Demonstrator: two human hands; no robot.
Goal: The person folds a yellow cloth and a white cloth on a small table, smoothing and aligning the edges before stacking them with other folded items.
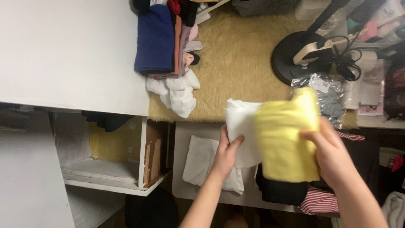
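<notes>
My left hand (226,153) grips the lower edge of a folded white cloth (241,122), thumb on top. My right hand (332,154) holds a folded pale yellow cloth (287,139) that overlaps the white one's right side. Both cloths hang over the front edge of a tan furry mat (240,63). Below the hands, another folded white garment (200,160) lies on a lower grey surface (181,135), beside a black garment (280,192) and a red-and-white striped one (319,202).
A stack of folded clothes, blue on the left (155,38), sits at the mat's far edge with white socks (177,93) before it. A black lamp base (295,55) with cable and a clear plastic bag (329,95) stand right. A white shelf unit (105,169) is left.
</notes>
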